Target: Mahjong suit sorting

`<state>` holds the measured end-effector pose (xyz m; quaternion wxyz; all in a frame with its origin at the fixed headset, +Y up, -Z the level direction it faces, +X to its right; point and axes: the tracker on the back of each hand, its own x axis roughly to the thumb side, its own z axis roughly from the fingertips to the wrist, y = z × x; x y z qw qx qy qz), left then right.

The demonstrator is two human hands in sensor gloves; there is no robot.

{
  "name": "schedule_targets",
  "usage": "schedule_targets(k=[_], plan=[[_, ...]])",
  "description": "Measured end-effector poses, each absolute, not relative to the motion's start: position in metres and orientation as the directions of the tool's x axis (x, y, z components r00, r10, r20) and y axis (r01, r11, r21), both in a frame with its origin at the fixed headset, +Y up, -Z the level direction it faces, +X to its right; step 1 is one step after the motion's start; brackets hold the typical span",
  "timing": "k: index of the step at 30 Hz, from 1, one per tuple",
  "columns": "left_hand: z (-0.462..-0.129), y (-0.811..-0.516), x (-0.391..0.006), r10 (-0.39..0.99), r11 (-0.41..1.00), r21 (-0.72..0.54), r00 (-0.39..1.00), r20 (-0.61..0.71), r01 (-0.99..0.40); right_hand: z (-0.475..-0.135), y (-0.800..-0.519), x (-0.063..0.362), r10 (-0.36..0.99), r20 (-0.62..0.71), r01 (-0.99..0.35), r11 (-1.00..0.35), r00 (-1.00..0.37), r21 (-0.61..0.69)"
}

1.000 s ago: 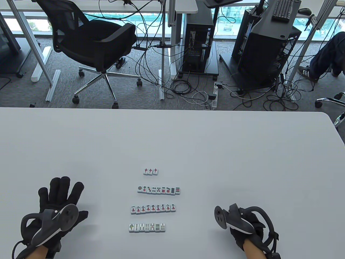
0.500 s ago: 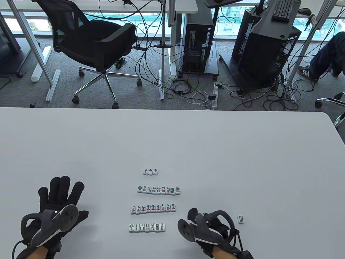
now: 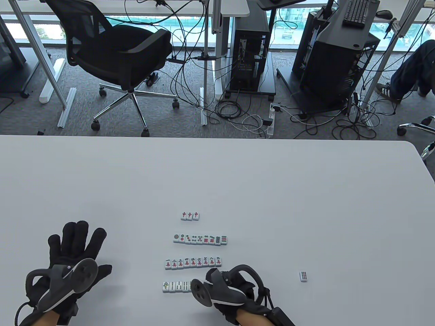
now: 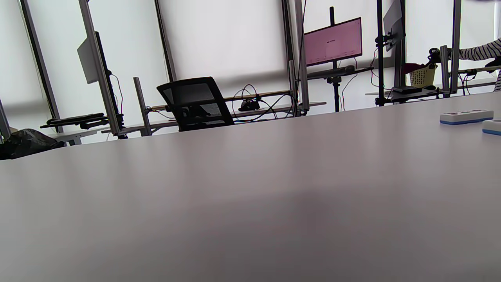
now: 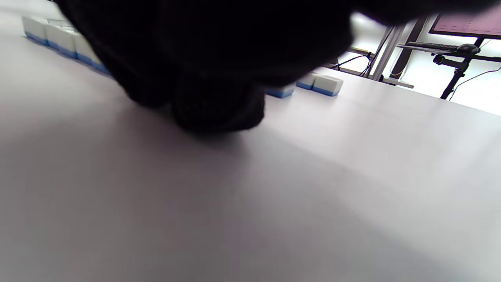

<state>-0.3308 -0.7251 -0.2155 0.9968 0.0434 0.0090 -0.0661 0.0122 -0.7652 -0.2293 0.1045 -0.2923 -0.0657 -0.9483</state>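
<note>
Four rows of white mahjong tiles lie at the table's centre front: three red-character tiles [image 3: 190,215], a dots row [image 3: 200,239], a characters row [image 3: 193,263] and a bamboo row [image 3: 176,286]. My right hand [image 3: 224,288] covers the bamboo row's right end. In the right wrist view its bunched fingertips [image 5: 215,105] touch the table in front of a tile row [image 5: 327,85], and any tile under them is hidden. One loose tile [image 3: 303,276] lies alone to the right. My left hand [image 3: 74,248] rests flat with spread fingers and holds nothing.
The table's near edge lies just below both hands. Its far edge [image 3: 217,137] borders a floor with an office chair [image 3: 119,57], computer towers and cables. The left wrist view shows bare tabletop with tile ends [image 4: 465,116] at its right.
My right hand has moved left from the front right to the bamboo row's right end, uncovering the loose tile where it had been. The left hand has stayed still.
</note>
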Motion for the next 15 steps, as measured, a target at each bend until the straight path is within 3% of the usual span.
schedule_targets(k=[10,15], plan=[[-0.215,-0.725,-0.33,-0.14,0.986,0.084,0.99,-0.023,0.141,-0.229,-0.765,0.013,-0.138,0.574,0.224,-0.971,-0.807,0.082],[-0.214,-0.725,-0.33,-0.138,0.987,0.081,0.99,-0.025,0.14,-0.23,-0.746,0.034,-0.146,0.524,0.221,-0.972,-0.839,0.084]])
